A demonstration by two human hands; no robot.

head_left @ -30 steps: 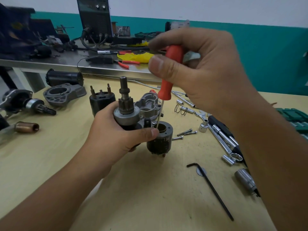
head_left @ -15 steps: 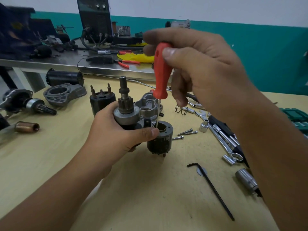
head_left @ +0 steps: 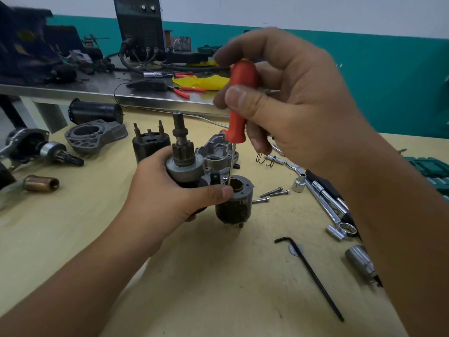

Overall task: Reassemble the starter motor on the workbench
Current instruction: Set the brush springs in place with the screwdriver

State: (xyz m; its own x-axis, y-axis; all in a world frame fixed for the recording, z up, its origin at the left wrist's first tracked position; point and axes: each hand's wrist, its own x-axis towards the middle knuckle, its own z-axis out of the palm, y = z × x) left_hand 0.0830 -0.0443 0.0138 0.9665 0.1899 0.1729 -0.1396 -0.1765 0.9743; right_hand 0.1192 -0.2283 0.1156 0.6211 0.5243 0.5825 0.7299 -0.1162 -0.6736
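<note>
The starter motor assembly (head_left: 194,171) stands upright at the centre of the bench (head_left: 60,229), pinion shaft pointing up, and my left hand (head_left: 167,198) is wrapped around its drive end, thumb lying across toward the dark cylindrical part (head_left: 234,203) at its 3 o'clock side. That cylinder has a brass-coloured bore on top, and the thin blade of my screwdriver (head_left: 239,103) drops straight down to its rim. My right hand (head_left: 291,103) grips the red handle from above, thumb pressed against the front, fingers curled around the back.

Just behind the assembly, at 12 o'clock, sits a grey cast housing (head_left: 216,152). At 11 o'clock there's a black solenoid (head_left: 148,142) with studs sticking up, and further out at 10 o'clock an end bracket (head_left: 94,135) and a dark motor body (head_left: 94,111) lying on its side. Way over at 9 o'clock, a brass-coloured sleeve (head_left: 41,183) lies near the bench edge.

At 3 o'clock, three loose bolts (head_left: 272,192) lie close to the cylinder, with a small spring (head_left: 266,159) beyond them at 2 o'clock. Sockets and wrenches (head_left: 323,198) trail off at 3 to 4 o'clock. A black hex key (head_left: 313,276) lies at 5 o'clock, long arm running toward me.
</note>
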